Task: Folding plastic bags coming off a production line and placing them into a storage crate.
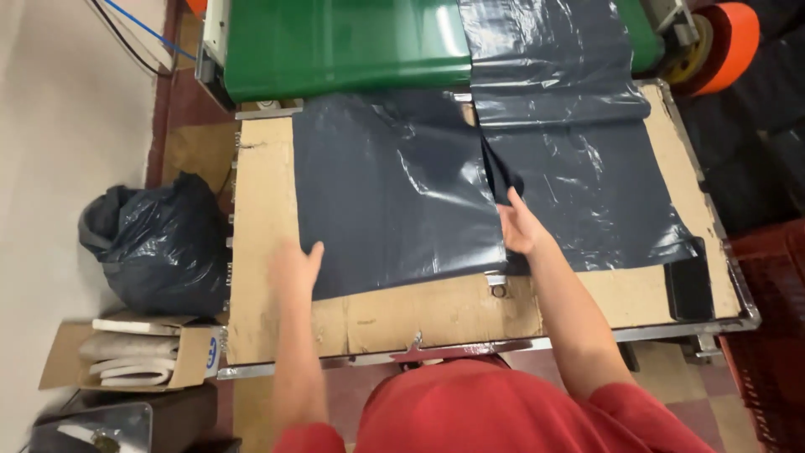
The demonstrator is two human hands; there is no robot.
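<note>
A full dark bag (155, 243) and an open carton (134, 356) are seen on the floor at the left. On the cardboard-covered bench (264, 252), the left hand (295, 270) is laid flat, fingers spread, on a dark plastic sheet (390, 193). Its right edge is pinched by the right hand (520, 228), beside a second sheet (595, 193).

An open brown cardboard box (134, 356) stands on the floor left of the counter, holding pale folded items, with a small round blue label (212, 351) on its flap.
</note>
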